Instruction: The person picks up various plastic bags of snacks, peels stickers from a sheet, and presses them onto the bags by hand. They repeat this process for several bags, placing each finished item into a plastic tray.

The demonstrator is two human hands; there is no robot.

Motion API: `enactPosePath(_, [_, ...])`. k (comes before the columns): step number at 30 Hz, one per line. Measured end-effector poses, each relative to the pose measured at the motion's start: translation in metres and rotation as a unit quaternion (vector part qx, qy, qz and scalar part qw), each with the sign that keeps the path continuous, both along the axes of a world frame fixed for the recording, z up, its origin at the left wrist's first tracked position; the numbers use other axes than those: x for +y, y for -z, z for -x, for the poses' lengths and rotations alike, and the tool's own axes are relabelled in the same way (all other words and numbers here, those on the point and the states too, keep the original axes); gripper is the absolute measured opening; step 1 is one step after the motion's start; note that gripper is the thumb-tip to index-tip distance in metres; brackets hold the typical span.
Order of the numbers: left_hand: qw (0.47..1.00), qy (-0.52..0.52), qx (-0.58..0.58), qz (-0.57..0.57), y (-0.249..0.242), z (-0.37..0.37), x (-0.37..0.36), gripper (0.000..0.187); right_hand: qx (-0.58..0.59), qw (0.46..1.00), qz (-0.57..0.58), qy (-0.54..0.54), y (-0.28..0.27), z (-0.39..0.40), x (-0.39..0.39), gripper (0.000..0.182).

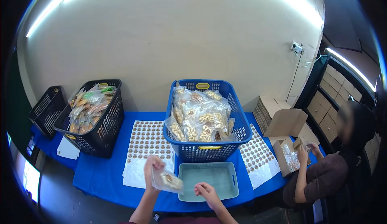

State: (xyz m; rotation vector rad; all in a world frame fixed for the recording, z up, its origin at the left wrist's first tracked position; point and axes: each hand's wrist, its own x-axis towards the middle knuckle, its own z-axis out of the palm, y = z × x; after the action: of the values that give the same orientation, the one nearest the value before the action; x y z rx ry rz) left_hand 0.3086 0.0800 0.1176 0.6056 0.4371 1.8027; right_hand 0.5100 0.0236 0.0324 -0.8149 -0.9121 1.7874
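My left hand (pixel 155 164) grips a clear plastic bag of cashews (pixel 171 182) by its upper edge, above the front of the sticker sheet (pixel 148 141). A brown patch that looks like a round sticker shows on the bag. My right hand (pixel 206 190) is over the front of a pale green tray (pixel 225 183), a little right of the bag and apart from it. Its fingers are curled together, and anything between them is too small to see. Behind the tray, a blue basket (pixel 189 151) is heaped with bags of cashews (pixel 201 119).
A black basket (pixel 105 131) of filled packets and another black basket (pixel 47 107) stand at left. Right of the blue basket lies another sticker sheet (pixel 258 155). A co-worker (pixel 322 175) handles small packets over a cardboard box (pixel 282 159), near stacked flat cartons (pixel 266 113).
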Motion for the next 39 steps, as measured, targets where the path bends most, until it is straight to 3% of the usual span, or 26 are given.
enactPosePath(1, [0.972, 0.193, -0.124, -0.044, 0.014, -0.009, 0.002, 0.027, 0.068, 0.996, 0.041, -0.040, -0.002, 0.005, 0.000, 0.030])
enactPosePath(2, [0.947, 0.263, -0.184, -0.036, 0.027, -0.017, 0.004, 0.026, 0.135, 0.984, 0.059, -0.096, 0.011, 0.007, -0.002, 0.040])
enactPosePath(5, [0.899, 0.340, -0.268, -0.061, 0.065, -0.040, 0.003, 0.025, 0.114, 0.983, 0.090, -0.113, -0.001, 0.009, -0.010, 0.039])
enactPosePath(7, [0.965, 0.227, -0.099, 0.085, 0.064, -0.050, -0.010, 0.036, 0.090, 0.993, 0.072, -0.031, -0.003, 0.001, -0.007, 0.037])
enactPosePath(8, [0.973, 0.166, -0.010, 0.158, 0.062, -0.054, -0.018, 0.044, 0.093, 0.994, 0.059, 0.012, 0.000, -0.008, -0.003, 0.036])
enactPosePath(10, [0.967, 0.216, 0.052, 0.128, 0.061, -0.061, -0.029, 0.054, 0.148, 0.980, 0.058, 0.123, -0.016, -0.021, 0.002, 0.032])
enactPosePath(13, [0.936, 0.247, 0.216, 0.127, 0.061, -0.079, -0.043, 0.056, 0.071, 0.976, -0.007, 0.208, -0.011, -0.024, -0.002, 0.027])
enactPosePath(15, [0.877, 0.283, 0.372, 0.113, 0.072, -0.083, -0.044, 0.053, 0.045, 0.985, -0.030, 0.162, 0.000, -0.021, -0.010, 0.031])
enactPosePath(16, [0.874, 0.321, 0.335, 0.144, 0.071, -0.083, -0.039, 0.050, 0.040, 0.988, -0.041, 0.142, -0.006, -0.021, -0.014, 0.033])
enactPosePath(18, [0.889, 0.296, 0.326, 0.129, 0.074, -0.089, -0.034, 0.051, -0.002, 0.992, -0.061, 0.114, -0.007, -0.030, -0.013, 0.037])
enactPosePath(23, [0.882, 0.323, 0.330, 0.096, 0.073, -0.107, -0.034, 0.053, -0.091, 0.990, -0.040, 0.098, -0.013, -0.058, -0.022, 0.023])
enactPosePath(25, [0.853, 0.369, 0.363, 0.062, 0.076, -0.106, -0.034, 0.049, -0.107, 0.993, -0.022, 0.051, -0.003, -0.069, -0.030, 0.019])
enactPosePath(29, [0.766, 0.412, 0.490, 0.062, 0.046, -0.106, -0.038, 0.039, -0.089, 0.986, -0.010, 0.139, 0.001, -0.070, -0.046, 0.017])
enactPosePath(32, [0.872, 0.374, 0.282, 0.139, 0.069, -0.118, -0.037, 0.035, -0.136, 0.973, -0.014, 0.189, 0.000, -0.061, -0.049, 0.017])
enactPosePath(35, [0.886, 0.359, 0.264, 0.131, 0.064, -0.121, -0.033, 0.034, -0.218, 0.951, -0.056, 0.210, 0.001, -0.060, -0.047, 0.017])
enactPosePath(37, [0.849, 0.386, 0.346, 0.102, 0.063, -0.115, -0.027, 0.034, -0.259, 0.939, -0.091, 0.208, -0.004, -0.061, -0.046, 0.017])
enactPosePath(39, [0.812, 0.409, 0.409, 0.072, 0.066, -0.110, -0.020, 0.034, -0.180, 0.958, -0.039, 0.219, -0.002, -0.063, -0.047, 0.018])
